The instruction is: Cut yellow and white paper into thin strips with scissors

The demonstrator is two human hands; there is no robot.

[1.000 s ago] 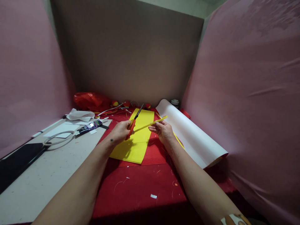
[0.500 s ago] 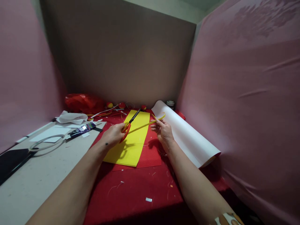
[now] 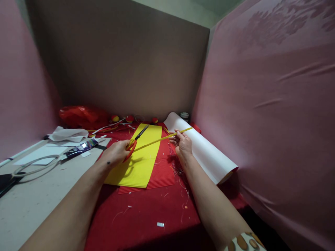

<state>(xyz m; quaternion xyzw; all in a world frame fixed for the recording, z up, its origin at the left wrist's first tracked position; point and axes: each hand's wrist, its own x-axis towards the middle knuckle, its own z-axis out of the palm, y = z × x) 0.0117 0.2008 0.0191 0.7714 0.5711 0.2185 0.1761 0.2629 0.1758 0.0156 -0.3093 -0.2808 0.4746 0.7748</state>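
Scissors [image 3: 133, 147] with orange-red and yellow handles are held in my left hand [image 3: 119, 152], blades pointing up and away to the right. A narrow yellow strip [image 3: 159, 140] stretches from beside the scissor handles to my right hand [image 3: 182, 142], whose fingers pinch it near its far end. Below the scissors lies a yellow corrugated sheet [image 3: 136, 173], partly covering a red corrugated sheet [image 3: 165, 176].
A white paper roll [image 3: 204, 150] lies at the right. Red plastic bag [image 3: 83, 116] and small red-yellow balls [image 3: 129, 119] are at the back. On the left board [image 3: 47, 202] are a purple tube [image 3: 78, 149] and papers. Scraps dot the red cloth [image 3: 141, 223].
The view has turned slightly right. The strip's far end, curled before, now extends straight past my right fingers. Both hands keep their holds.
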